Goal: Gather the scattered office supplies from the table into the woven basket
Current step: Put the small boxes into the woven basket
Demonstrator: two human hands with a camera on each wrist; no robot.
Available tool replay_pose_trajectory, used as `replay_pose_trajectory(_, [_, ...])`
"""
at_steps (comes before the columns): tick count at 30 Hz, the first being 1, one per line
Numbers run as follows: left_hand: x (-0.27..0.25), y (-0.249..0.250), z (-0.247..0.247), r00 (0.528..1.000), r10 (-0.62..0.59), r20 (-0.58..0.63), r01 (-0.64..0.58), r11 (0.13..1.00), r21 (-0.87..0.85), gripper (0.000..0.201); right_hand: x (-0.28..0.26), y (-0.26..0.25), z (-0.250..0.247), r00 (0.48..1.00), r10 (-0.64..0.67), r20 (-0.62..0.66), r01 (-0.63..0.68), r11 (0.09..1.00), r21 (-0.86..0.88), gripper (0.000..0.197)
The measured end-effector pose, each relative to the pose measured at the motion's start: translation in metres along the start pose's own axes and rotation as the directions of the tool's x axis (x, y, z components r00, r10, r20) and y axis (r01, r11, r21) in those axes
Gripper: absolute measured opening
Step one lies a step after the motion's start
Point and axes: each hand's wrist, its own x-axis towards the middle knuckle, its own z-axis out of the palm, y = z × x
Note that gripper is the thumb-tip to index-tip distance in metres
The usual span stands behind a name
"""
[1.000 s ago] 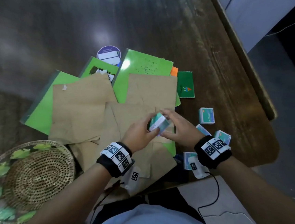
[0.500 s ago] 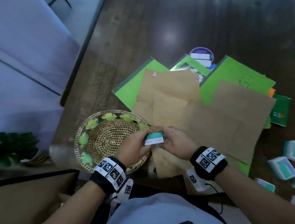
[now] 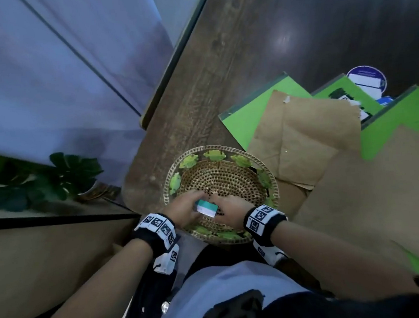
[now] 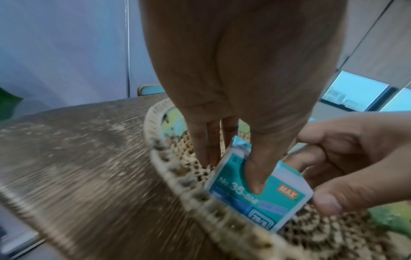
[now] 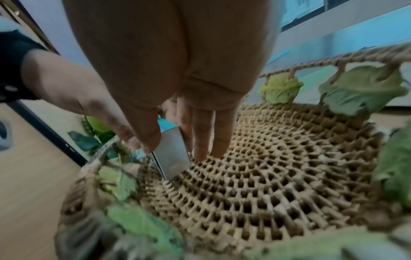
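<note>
A teal and white staple box (image 3: 206, 208) is held low inside the woven basket (image 3: 217, 148), near its front-left wall. My left hand (image 3: 194, 203) pinches its left end, with the thumb lying on the printed face (image 4: 255, 184). My right hand (image 3: 215, 204) pinches the right end between thumb and fingers. In the right wrist view the box (image 5: 172, 153) stands on edge, and its lower corner touches the weave of the basket (image 5: 278, 176). Apart from the box, the basket holds nothing that I can see. The basket rim (image 4: 177, 177) carries green leaf decorations.
Brown envelopes (image 3: 303, 145) and green folders (image 3: 250, 119) overlap on the wooden table (image 3: 208, 70) to the right of the basket. A round purple sticker (image 3: 366, 79) lies behind them. The table's left edge runs close beside the basket, with a potted plant (image 3: 70, 176) below it.
Both hands have carried the staple box left from above the envelopes and lowered it into the basket. My view has swung left with them.
</note>
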Motion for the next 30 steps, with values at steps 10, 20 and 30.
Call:
replay_pose_trajectory(10, [0.009,-0.013,0.01,0.996,-0.028,0.085,0.025,0.999,0.03,0.032,0.009,0.002,0.021,0.996,0.093,0.014,-0.092,0.995,-0.03,0.047])
replay_pose_trajectory(20, [0.006,-0.018,0.024,0.999,0.051,0.012,-0.052,0.978,0.204,0.044,0.003,0.001,0.025,0.99,0.137,-0.037,-0.138,0.99,-0.009,0.046])
replay_pose_trajectory(30, [0.01,0.033,0.006,0.983,0.176,0.06,-0.186,0.917,0.354,0.059,-0.036,0.015,0.016,0.974,0.188,-0.125,-0.162,0.968,0.194,0.063])
